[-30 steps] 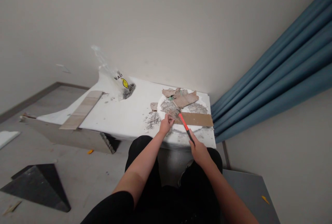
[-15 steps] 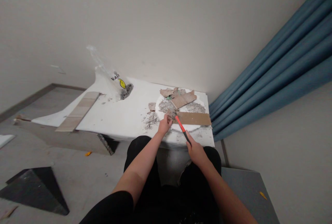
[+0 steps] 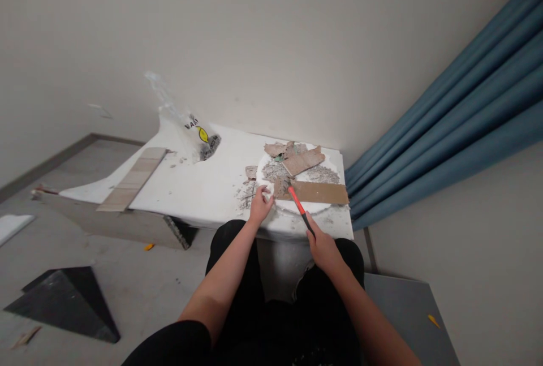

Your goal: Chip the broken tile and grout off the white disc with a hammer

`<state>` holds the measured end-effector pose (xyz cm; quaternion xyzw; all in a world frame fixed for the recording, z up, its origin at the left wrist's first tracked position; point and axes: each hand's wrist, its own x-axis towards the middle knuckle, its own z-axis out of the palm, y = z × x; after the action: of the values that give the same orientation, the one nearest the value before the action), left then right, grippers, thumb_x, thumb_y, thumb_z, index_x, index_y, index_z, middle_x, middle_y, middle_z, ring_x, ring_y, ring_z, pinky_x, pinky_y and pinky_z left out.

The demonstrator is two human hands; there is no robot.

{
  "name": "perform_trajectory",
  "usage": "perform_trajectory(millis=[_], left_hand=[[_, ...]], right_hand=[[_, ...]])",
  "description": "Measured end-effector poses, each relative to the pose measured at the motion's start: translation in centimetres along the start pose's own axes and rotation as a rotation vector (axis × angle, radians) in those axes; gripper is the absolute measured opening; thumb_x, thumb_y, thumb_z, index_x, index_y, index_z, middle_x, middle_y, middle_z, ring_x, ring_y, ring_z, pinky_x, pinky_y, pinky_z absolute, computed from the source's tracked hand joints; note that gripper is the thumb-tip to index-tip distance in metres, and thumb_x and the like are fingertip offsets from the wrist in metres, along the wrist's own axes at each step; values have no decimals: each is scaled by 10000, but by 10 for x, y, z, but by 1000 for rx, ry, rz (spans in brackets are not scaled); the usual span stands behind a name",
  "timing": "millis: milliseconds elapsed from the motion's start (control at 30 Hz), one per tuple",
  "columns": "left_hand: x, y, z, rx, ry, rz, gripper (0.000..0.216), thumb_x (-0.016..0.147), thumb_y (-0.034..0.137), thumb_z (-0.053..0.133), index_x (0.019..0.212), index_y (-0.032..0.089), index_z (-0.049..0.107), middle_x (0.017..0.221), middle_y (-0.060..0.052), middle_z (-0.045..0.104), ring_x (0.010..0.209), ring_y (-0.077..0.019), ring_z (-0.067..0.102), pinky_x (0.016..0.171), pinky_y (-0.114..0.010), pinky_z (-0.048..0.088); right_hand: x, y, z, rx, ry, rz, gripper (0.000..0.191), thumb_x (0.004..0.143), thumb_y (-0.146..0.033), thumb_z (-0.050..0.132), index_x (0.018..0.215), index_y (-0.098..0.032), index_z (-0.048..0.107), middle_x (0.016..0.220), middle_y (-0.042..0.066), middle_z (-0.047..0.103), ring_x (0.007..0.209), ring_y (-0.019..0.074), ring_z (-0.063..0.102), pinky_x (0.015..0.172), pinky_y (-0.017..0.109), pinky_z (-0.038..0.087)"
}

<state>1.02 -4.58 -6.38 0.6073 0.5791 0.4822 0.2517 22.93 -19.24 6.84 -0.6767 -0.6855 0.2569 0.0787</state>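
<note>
My right hand [image 3: 324, 244] is closed around the black grip of a hammer [image 3: 298, 202] with a red shaft. The hammer's small head rests at the left part of a brown board strip [image 3: 322, 193]. Just left of that strip's end is my left hand [image 3: 260, 205], its thumb and fingers apart and curved, with nothing visible between them. Under the strip lies a round white sheet [image 3: 278, 207] strewn with grey crumbled bits [image 3: 324, 175]. Torn brown board pieces [image 3: 303, 160] are heaped behind the strip.
A white-covered low bench [image 3: 220, 185] stands against the wall. It carries a clear plastic bag [image 3: 190, 137] with grey bits and a wood-look plank [image 3: 133, 180]. A blue curtain [image 3: 445, 111] hangs at the right. Black folded panels [image 3: 63, 304] and a yellow cutter [image 3: 149, 246] lie on the floor.
My left hand has drawn back left from the strip's end and its fingers have opened. The hammer stays at nearly the same spot on the strip. The view has shifted slightly.
</note>
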Motion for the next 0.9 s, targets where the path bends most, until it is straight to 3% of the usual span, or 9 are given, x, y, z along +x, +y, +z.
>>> perform_trajectory(millis=[233,367,467,567,767,900], left_hand=[[-5,-21,-33,170,-25,-185,368,873,294,564,1220,189,498,1000,-29,688,680,-131,605,728,-273,497],[2,-29,-45,384,-147,-248,189,893,265,535,1054,181,586,969,-50,698,814,-167,650,798,-279,493],[5,-31,-45,609,-297,-260,146,906,240,511,979,175,620,1038,-93,691,966,-203,652,864,-291,486],[5,-29,-39,735,-384,-294,194,896,236,525,1035,158,638,1145,-148,662,1072,-247,638,900,-316,485],[6,-30,-29,789,-404,-354,300,887,199,516,1142,95,634,1243,-236,611,1121,-327,631,874,-378,511],[8,-30,-28,788,-417,-353,265,889,135,476,1074,123,667,1150,-202,656,1081,-296,653,878,-358,514]], right_hand=[[0,0,10,0,-40,69,608,1032,-291,350,1624,-273,212,1074,110,761,978,281,731,816,329,512],[-1,3,8,-7,-8,68,602,1037,-308,340,1623,-295,207,1131,102,748,985,282,728,822,337,513],[-2,4,7,5,14,49,603,1040,-319,328,1625,-307,187,1157,96,741,997,282,725,823,337,513],[-1,3,11,-7,-16,67,616,1032,-311,349,1625,-311,183,1119,94,751,988,283,728,822,341,514],[-2,14,-1,26,46,96,606,1029,-307,361,1619,-311,219,1159,89,740,1003,266,722,843,326,510],[-5,36,-16,74,113,126,609,1019,-290,363,1616,-296,242,1293,95,685,1126,269,679,928,339,496]])
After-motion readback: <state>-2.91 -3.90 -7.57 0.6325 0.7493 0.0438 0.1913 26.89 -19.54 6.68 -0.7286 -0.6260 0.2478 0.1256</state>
